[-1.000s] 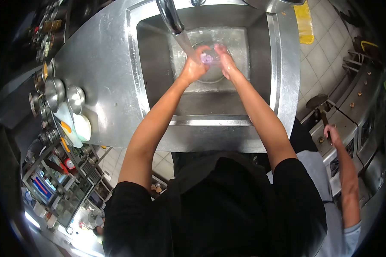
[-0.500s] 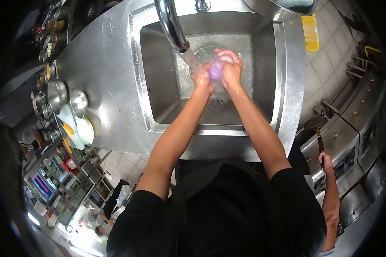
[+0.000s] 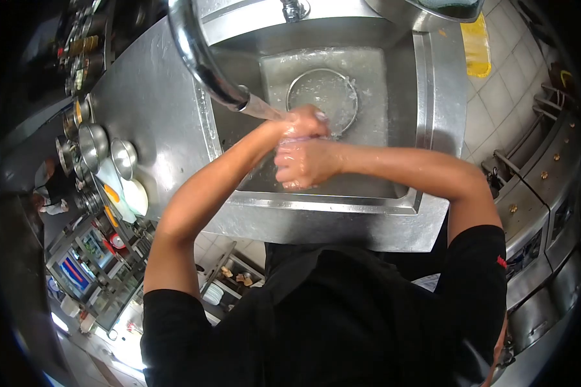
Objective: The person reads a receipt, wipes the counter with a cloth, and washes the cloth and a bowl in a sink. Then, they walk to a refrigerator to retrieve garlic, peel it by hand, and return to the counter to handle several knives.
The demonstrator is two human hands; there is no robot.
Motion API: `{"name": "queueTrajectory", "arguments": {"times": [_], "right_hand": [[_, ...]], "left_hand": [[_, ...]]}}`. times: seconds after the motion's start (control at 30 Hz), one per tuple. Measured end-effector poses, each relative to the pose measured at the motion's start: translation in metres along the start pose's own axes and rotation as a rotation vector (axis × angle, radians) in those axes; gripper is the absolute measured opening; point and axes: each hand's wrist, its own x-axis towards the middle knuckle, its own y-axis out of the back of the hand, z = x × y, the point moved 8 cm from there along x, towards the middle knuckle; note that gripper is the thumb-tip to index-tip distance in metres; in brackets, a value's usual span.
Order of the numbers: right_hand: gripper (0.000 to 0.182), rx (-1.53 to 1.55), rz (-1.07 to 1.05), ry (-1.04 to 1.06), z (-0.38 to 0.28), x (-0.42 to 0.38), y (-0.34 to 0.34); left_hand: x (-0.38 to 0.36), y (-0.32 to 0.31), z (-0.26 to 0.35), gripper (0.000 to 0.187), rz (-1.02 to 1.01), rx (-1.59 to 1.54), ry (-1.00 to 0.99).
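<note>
Water runs from the curved faucet (image 3: 206, 74) onto my left hand (image 3: 305, 122), whose fingers are closed. Just below it and touching it is my right hand (image 3: 303, 164), curled into a fist with wet knuckles. A sliver of a soft purple item (image 3: 295, 138) shows between the two hands; the rest of it is hidden inside them. Both hands are over the front left part of the steel sink (image 3: 394, 206). A round wire-rimmed thing (image 3: 357, 103) lies under shallow water on the sink's bottom.
Metal bowls (image 3: 124, 158) and a white bowl (image 3: 134, 197) stand at the counter's left edge. A large metal container (image 3: 403, 14) is at the back right, near a yellow item (image 3: 476, 48). Part of another person (image 3: 50, 187) shows at the far left.
My hands have moved toward me and left, from side by side to one above the other, now covering most of the purple item. The faucet appears further left, and the round thing is uncovered.
</note>
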Motion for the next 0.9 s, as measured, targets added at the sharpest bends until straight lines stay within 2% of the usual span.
{"name": "queueTrajectory", "arguments": {"times": [0.07, 0.1, 0.13, 0.17, 0.2, 0.23, 0.27, 0.3, 0.33, 0.4, 0.43, 0.5, 0.53, 0.6, 0.63, 0.67, 0.7, 0.73, 0.77, 0.8, 0.83, 0.87, 0.9], "right_hand": [[0.015, 0.105, -0.085, 0.209, 0.011, -0.005, -0.01], [0.005, -0.023, -0.224, 0.102, 0.027, -0.005, -0.013], [0.005, -0.028, -0.222, 0.103, 0.034, -0.005, -0.009], [0.016, -0.156, -0.093, -0.036, 0.051, -0.003, 0.003], [0.029, -0.281, 0.035, -0.179, 0.066, -0.006, 0.016], [0.029, -0.282, 0.032, -0.186, 0.068, -0.014, 0.011], [0.042, -0.061, 0.031, -0.618, 0.101, -0.038, 0.0], [0.055, 0.169, 0.031, -1.04, 0.127, -0.071, -0.016], [0.055, 0.163, 0.031, -1.037, 0.131, -0.082, -0.018], [0.063, 1.314, 0.252, -1.6, 0.129, -0.138, -0.063], [0.063, 1.304, 0.252, -1.6, 0.128, -0.14, -0.062], [0.055, 1.752, 0.722, -1.762, 0.121, -0.15, -0.067], [0.055, 1.739, 0.732, -1.754, 0.125, -0.16, -0.074], [0.039, 1.874, 1.155, -1.649, 0.142, -0.196, -0.104], [0.017, 1.662, 1.322, -1.654, 0.146, -0.211, -0.096], [0.017, 1.656, 1.326, -1.661, 0.142, -0.218, -0.098], [0.009, 1.415, 1.423, -1.68, 0.132, -0.219, -0.076], [0.002, 1.173, 1.498, -1.685, 0.12, -0.216, -0.05], [0.002, 1.174, 1.491, -1.694, 0.107, -0.198, -0.035], [0.003, 0.904, 1.453, -1.626, 0.094, -0.174, -0.001], [0.007, 0.647, 1.402, -1.536, 0.081, -0.15, 0.031], [0.007, 0.65, 1.404, -1.53, 0.071, -0.136, 0.039], [0.008, 0.321, 1.198, -1.343, 0.058, -0.109, 0.067]], "left_hand": [[0.005, 0.01, -0.043, 0.023, 0.142, -0.634, 0.002], [0.007, 0.017, -0.072, 0.022, 0.217, -0.949, 0.001], [0.008, 0.023, -0.101, 0.022, 0.294, -1.265, -0.002], [0.009, 0.025, -0.128, 0.022, 0.369, -1.586, -0.004], [0.014, 0.026, -0.15, 0.022, 0.367, -1.588, -0.003], [0.015, 0.041, -0.166, 0.019, 0.466, -1.331, -0.134], [0.012, 0.053, -0.166, 0.019, 0.556, -1.067, -0.26], [-0.002, 0.061, -0.161, 0.018, 0.924, -0.852, -0.097], [0.001, 0.057, -0.151, 0.018, 0.926, -0.851, -0.103], [-0.015, 0.065, -0.103, 0.018, 1.165, -0.28, -0.281], [-0.017, 0.059, -0.067, 0.017, 1.027, -0.096, 0.012], [0.0, 0.039, -0.038, 0.018, 1.086, 0.244, -0.163], [0.011, 0.029, -0.036, 0.018, 1.087, 0.25, -0.178], [0.016, 0.007, -0.016, 0.012, 1.182, 0.327, -0.486], [0.019, 0.0, -0.012, 0.012, 1.174, 0.325, -0.492], [0.017, 0.004, -0.031, 0.01, 1.237, -0.212, -0.49], [0.023, -0.001, -0.053, 0.008, 1.25, -0.755, -0.463], [0.027, -0.005, -0.045, 0.008, 1.254, -0.764, -0.463], [0.031, -0.014, -0.054, 0.008, 1.29, -1.106, -0.376], [0.034, -0.028, -0.064, 0.008, 1.301, -1.445, -0.275], [0.031, -0.026, -0.062, 0.008, 1.306, -1.442, -0.274], [0.042, -0.032, -0.056, 0.011, 1.099, -1.68, -0.296], [0.051, -0.041, -0.046, 0.014, 0.869, -1.902, -0.307]]}}
